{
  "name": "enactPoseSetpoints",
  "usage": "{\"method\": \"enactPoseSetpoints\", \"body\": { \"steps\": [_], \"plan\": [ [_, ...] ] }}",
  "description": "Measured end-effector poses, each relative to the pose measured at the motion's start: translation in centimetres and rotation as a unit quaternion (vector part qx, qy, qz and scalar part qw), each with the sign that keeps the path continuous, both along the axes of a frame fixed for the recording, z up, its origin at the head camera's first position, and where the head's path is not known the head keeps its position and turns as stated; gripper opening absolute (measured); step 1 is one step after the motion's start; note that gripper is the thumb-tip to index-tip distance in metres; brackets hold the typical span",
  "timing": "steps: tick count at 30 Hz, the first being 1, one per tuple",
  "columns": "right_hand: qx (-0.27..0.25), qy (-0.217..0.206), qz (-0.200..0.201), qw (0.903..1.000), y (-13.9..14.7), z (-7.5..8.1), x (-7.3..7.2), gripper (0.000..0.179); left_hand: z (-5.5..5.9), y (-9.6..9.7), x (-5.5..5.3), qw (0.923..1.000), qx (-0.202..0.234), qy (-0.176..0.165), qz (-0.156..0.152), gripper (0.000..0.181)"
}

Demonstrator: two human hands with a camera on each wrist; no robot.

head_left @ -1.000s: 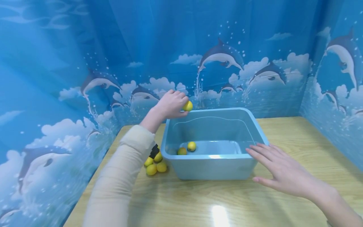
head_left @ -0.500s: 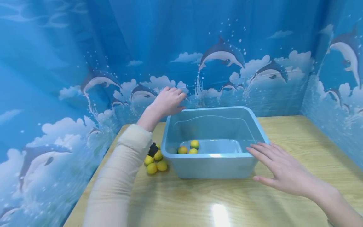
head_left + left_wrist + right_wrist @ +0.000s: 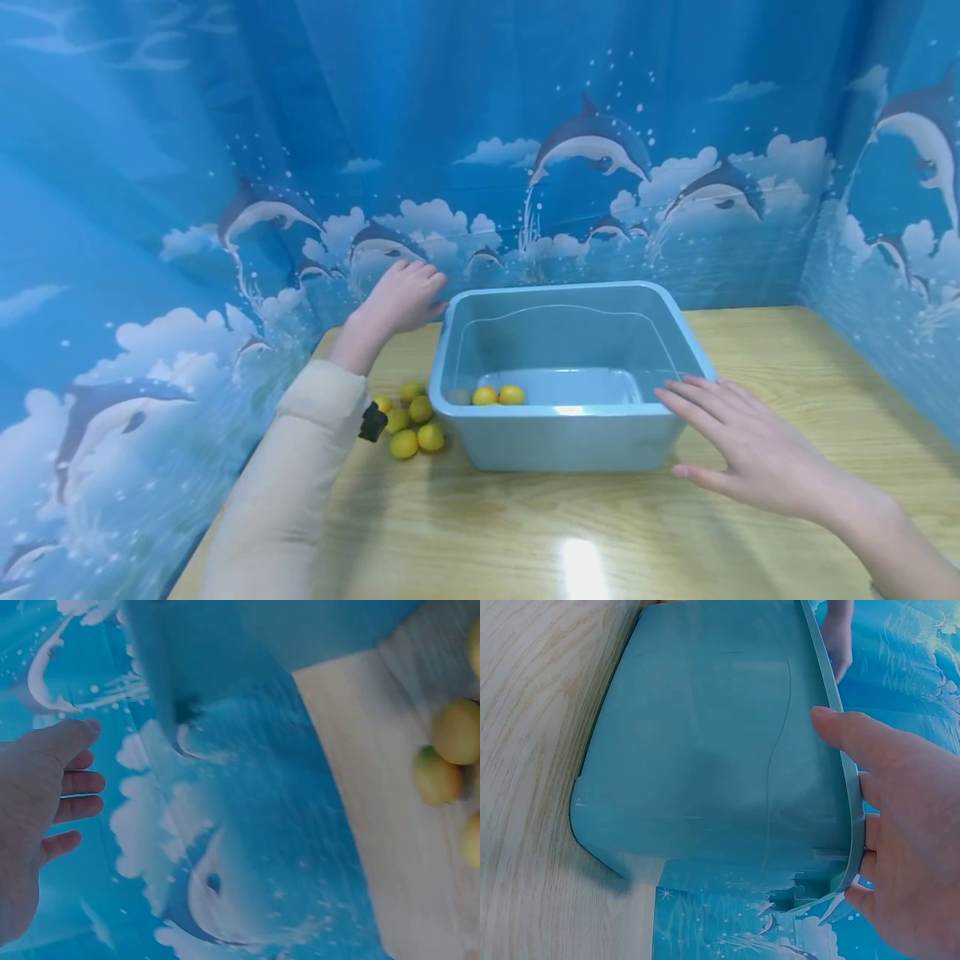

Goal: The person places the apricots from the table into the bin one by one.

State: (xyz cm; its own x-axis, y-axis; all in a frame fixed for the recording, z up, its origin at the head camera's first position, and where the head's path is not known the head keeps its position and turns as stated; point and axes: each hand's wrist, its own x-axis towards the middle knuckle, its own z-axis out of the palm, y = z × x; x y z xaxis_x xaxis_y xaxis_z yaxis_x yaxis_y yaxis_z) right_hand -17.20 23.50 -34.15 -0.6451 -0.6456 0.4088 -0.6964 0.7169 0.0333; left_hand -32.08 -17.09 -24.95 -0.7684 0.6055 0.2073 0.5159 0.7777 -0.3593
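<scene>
My left hand is above the table just left of the bin, holding nothing; in the left wrist view its fingers are loosely bent. A light-blue plastic bin stands on the table, with small yellow-orange citrus fruits at its near left corner inside. More of these fruits, yellow to greenish, lie in a cluster on the table beside the bin's left wall. My right hand rests with fairly straight fingers at the bin's right front rim; its thumb overlaps the bin's side in the right wrist view.
The wooden table borders a blue dolphin-print curtain at the back and both sides. A black device sits at my left wrist, overlapping the view of the cluster.
My left hand released a yellow fruit into the bin, then moved left and lower, away from its rim. Fruits inside rolled together at the near left. My right hand has stayed in place.
</scene>
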Motion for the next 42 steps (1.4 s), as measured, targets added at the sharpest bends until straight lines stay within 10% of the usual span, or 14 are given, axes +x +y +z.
{"method": "enactPoseSetpoints", "body": {
  "steps": [11,22,34,42],
  "plan": [
    [-0.006,-0.002,-0.001,1.0,0.1,-0.2,0.0,0.079,-4.0,-4.3,0.5,0.9989,0.045,-0.007,0.012,0.026],
    [-0.01,0.001,0.002,0.9999,0.1,-0.4,-0.1,0.08,-8.8,-7.9,1.7,0.9896,0.068,-0.09,0.089,0.043],
    [-0.017,0.005,0.003,0.9998,0.1,-0.3,-0.3,0.083,-12.4,-10.6,2.6,0.9944,0.038,-0.072,0.066,0.057],
    [-0.018,0.011,0.007,0.9998,-0.1,-0.5,-0.4,0.082,-14.6,-12.0,3.3,0.9875,0.028,-0.122,0.096,0.057]
  ]
}}
